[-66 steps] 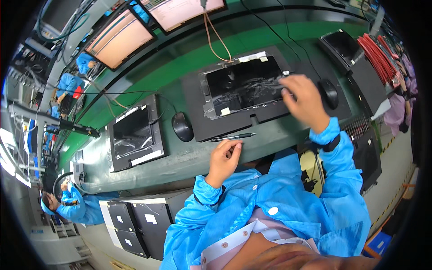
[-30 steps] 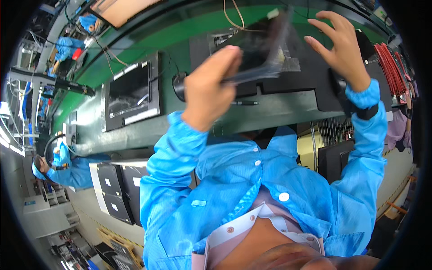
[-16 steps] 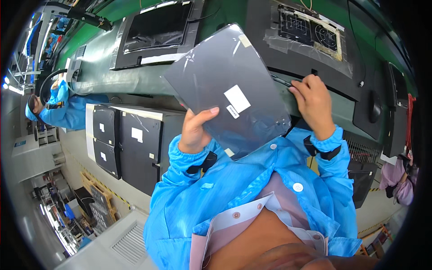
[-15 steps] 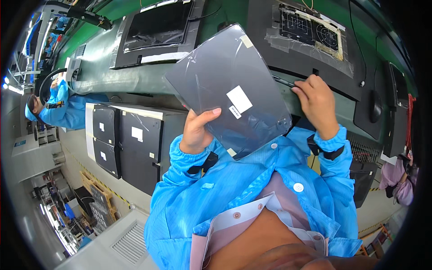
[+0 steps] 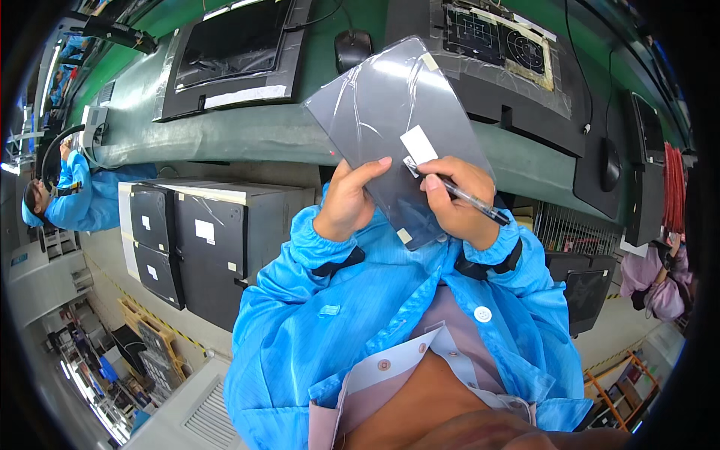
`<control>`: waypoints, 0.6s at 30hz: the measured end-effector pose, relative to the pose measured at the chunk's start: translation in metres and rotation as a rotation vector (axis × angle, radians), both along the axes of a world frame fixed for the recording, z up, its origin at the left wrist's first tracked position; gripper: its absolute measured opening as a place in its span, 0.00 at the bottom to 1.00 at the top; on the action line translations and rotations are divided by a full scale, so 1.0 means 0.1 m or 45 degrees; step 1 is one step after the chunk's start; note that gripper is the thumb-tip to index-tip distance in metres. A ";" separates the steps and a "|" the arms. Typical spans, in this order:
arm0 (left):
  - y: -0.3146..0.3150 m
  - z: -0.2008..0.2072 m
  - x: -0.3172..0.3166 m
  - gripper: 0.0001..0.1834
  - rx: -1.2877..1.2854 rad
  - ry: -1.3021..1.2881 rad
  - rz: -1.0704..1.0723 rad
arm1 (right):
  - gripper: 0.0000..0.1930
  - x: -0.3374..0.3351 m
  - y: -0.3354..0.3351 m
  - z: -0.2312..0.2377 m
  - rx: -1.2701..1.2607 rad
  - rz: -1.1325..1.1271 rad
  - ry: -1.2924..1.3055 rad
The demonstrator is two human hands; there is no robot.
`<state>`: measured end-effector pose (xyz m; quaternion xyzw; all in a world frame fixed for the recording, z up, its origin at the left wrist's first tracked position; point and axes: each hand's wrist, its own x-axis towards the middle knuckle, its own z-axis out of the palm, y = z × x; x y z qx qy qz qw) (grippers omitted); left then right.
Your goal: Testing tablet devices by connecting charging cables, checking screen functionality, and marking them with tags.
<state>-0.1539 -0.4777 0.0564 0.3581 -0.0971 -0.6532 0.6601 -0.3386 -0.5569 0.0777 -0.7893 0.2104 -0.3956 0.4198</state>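
Head view: green desk (image 5: 259, 139) runs across the upper pic, w/ a black board on the L (image 5: 184, 107) bearing a dark-screened device (image 5: 229, 45), and a bigger board on the R (image 5: 495, 96) w/ patterned panels (image 5: 474, 35) set in it. One mouse (image 5: 352, 49) sits btwn boards, another mouse (image 5: 611, 166) far R. Black cases (image 5: 217, 259) stand below the desk's front edge; co-worker in blue (image 5: 94, 199) at far L, red bundle (image 5: 674, 187) far R.

Grey tablet (image 5: 375, 112) is up off the desk, tilted, in front of your chest, plain back facing you. Your left hand (image 5: 346, 201) has a firm grip on its L edge, thumb on top. Your right hand (image 5: 465, 202) is over its lower R part, grip closed round a pen (image 5: 480, 204), tip by the small sticker (image 5: 410, 166) beneath the white label (image 5: 418, 144).

Can't see: your L fingers under the tablet, or the corner your R hand covers. Pen tip touching or just above? Can't tell. Upper edges of both boards cut off; co-worker's work too small to make out.

Vs 0.5 s ago: pen's come from the desk onto the tablet; L hold unchanged.
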 end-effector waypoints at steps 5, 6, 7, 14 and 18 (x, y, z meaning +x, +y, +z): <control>-0.01 -0.06 0.02 0.21 -0.018 -0.043 -0.017 | 0.07 0.07 0.01 0.04 0.073 -0.189 0.088; -0.01 -0.07 0.02 0.21 -0.036 -0.019 -0.035 | 0.07 0.07 0.01 0.04 0.074 -0.186 0.092; -0.01 -0.07 0.02 0.21 -0.030 -0.029 -0.012 | 0.07 0.08 0.01 0.03 0.052 -0.170 0.082; -0.01 0.01 0.00 0.21 -0.050 -0.005 0.019 | 0.09 0.04 0.02 -0.10 -0.118 -0.406 0.084; 0.27 0.15 0.25 0.22 0.011 0.007 0.175 | 0.20 -0.18 -0.10 -0.07 0.054 -0.520 -0.292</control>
